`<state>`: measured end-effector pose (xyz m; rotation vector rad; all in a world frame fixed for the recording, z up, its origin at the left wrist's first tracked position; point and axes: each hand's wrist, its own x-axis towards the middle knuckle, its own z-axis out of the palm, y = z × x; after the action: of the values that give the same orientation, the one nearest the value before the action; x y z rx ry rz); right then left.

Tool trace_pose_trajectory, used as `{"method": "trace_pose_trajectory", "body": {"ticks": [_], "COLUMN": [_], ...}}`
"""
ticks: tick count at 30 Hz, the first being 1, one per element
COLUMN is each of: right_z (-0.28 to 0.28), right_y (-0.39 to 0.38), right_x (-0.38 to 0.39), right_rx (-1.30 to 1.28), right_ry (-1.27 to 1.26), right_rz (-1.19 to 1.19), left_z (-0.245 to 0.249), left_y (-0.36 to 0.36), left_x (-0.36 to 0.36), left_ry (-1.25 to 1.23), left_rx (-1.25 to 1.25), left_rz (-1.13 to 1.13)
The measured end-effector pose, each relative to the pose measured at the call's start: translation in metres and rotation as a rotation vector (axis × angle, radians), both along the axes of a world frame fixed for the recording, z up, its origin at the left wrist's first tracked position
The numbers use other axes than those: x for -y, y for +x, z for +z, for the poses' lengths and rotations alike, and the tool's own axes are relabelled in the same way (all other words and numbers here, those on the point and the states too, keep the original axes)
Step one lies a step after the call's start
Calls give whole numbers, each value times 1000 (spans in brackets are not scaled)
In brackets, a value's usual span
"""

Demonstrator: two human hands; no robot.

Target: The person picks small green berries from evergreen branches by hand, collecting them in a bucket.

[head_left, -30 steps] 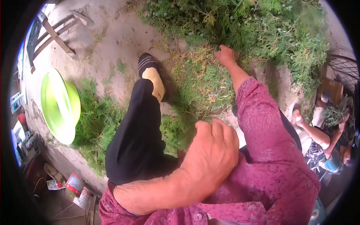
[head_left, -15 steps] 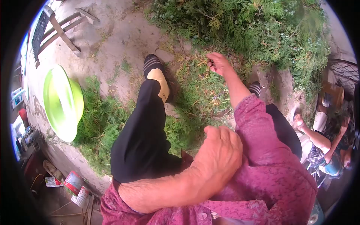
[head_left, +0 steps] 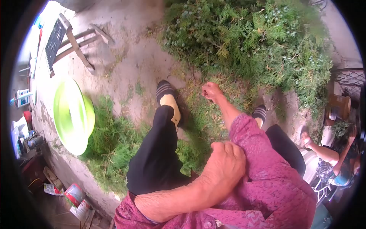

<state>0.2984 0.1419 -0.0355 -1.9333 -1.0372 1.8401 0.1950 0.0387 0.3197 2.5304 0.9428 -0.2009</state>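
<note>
My left hand (head_left: 227,160) crosses in front of my body, back up, fingers curled down and hidden. It lies against my pink patterned right sleeve (head_left: 253,141); whether it grips anything does not show. My right hand (head_left: 212,92) reaches forward over scattered green clippings (head_left: 207,114) between my feet, its fingers curled closed; anything inside is too small to make out. Beyond it lies a large heap of cut evergreen branches (head_left: 244,42) with small pale cones. A smaller pile of green sprigs (head_left: 114,149) is beside my left leg.
A lime-green basin (head_left: 70,114) stands tilted at left, near a wooden-legged chair (head_left: 72,42). Buckets (head_left: 75,194) and clutter line the lower left. At right, another person (head_left: 329,156) sits near a cardboard box (head_left: 339,106). My striped shoes (head_left: 164,89) rest on the concrete.
The view has shifted, so the surroundings sit lower and mostly farther right. My right hand has moved slightly left and nearer to me, still curled. My left hand stays by the sleeve.
</note>
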Motion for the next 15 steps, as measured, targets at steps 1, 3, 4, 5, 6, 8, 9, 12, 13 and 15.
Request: {"method": "trace_pose_trajectory", "body": {"ticks": [1,3,4,5,6,8,9,12,13,15], "right_z": [15,45,58,71,84,84,94,128,133,107], "right_y": [3,13,16,20,24,34,35,32,28,17], "right_x": [-1,8,7,1,-7,-31,-48,-92,-108,-139], "right_rx": [-310,-488,-677,-679,-789,-868,-854,-602,-368,-16], "right_ry": [-226,-200,-194,-178,-128,-16,81,261,340,472], "right_rz": [-262,-373,-476,-476,-484,-507,-517,-390,-255,-46], "left_z": [0,1,1,1,1,3,4,5,4,2], "left_y": [1,3,4,5,6,7,7,8,8,9], "left_x": [0,-1,0,1,3,5,6,5,4,3], "left_ry": [-12,-11,-30,-15,-7,9,26,59,75,94], "left_rx": [29,18,-5,-2,-1,-1,-22,-40,-44,-44], "left_rz": [28,14,6,1,-4,-14,-33,-55,-58,-35]}}
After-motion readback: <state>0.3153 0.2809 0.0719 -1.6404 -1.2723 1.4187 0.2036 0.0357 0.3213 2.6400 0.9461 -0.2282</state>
